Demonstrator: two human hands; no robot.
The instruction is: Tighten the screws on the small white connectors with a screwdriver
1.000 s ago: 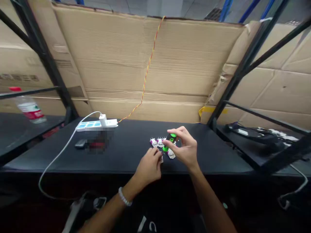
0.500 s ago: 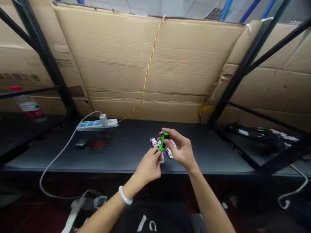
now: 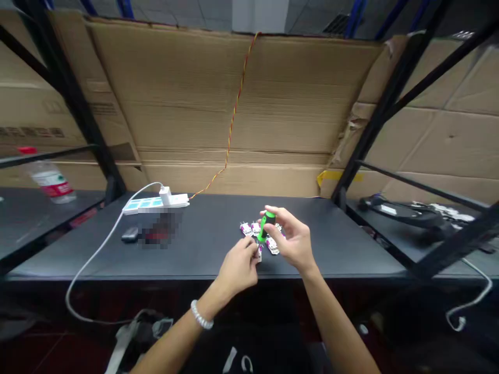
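Between the thumb and fingers of my right hand [image 3: 290,239] is a short screwdriver [image 3: 267,224] with a green and black handle, tilted slightly. Its lower end meets the fingertips of my left hand [image 3: 239,264]. That hand pinches a small white and purple part [image 3: 259,253], mostly hidden by the fingers. Several similar parts lie on the black table around the hands: one white and purple part [image 3: 245,229] to the left, another [image 3: 272,245] under my right hand. The screwdriver's tip is too small to make out.
On the black table [image 3: 202,244] stand a white power strip [image 3: 156,203] with a plugged-in charger and cable, and a small dark object [image 3: 130,235]. A bottle [image 3: 54,182] is on the left shelf. Cardboard [image 3: 234,114] backs the table; black frame posts [image 3: 374,124] flank it.
The view has shifted slightly and the picture is darker. The screwdriver's top has tilted a little to the right; both hands keep their holds.
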